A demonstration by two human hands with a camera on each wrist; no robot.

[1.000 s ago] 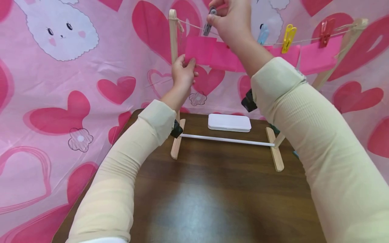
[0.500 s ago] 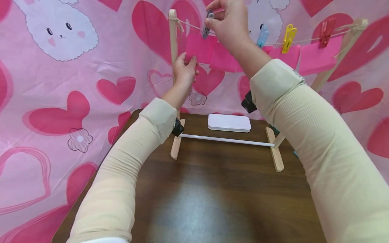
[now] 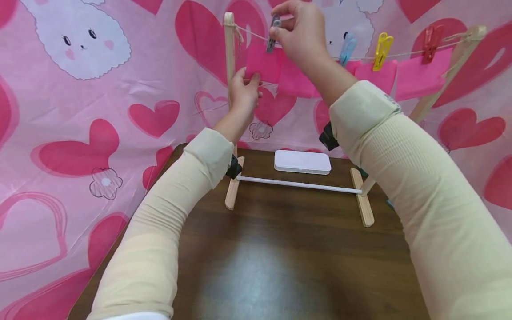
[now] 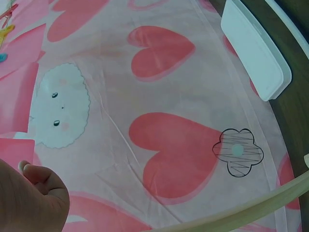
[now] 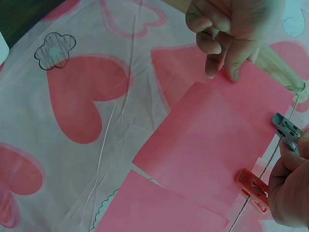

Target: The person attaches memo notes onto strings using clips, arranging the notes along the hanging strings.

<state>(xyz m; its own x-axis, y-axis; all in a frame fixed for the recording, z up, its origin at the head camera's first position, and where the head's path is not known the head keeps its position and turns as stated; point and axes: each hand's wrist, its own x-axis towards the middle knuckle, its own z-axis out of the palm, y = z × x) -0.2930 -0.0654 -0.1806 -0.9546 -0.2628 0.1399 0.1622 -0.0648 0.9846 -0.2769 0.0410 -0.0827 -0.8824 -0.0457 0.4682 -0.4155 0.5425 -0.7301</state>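
Observation:
My left hand pinches the lower left corner of the leftmost pink paper sheet, which hangs at a string between two wooden posts. Between the thumb and fingers of my right hand is a grey clothespin. In the right wrist view, the tip of that grey clothespin lies over the string and the sheet's upper edge. Beside it an orange-red clothespin clips the neighbouring pink sheet. The left wrist view shows little of the left hand's grip.
Farther right along the string sit blue, yellow and red clothespins with more pink sheets. A white case lies on the brown table, behind the rack's white crossbar. A heart-patterned cloth hangs behind.
The right hand has brought the grey clothespin slightly down and left, onto the leftmost sheet's top edge at the string. The left hand has risen slightly, still pinching the sheet.

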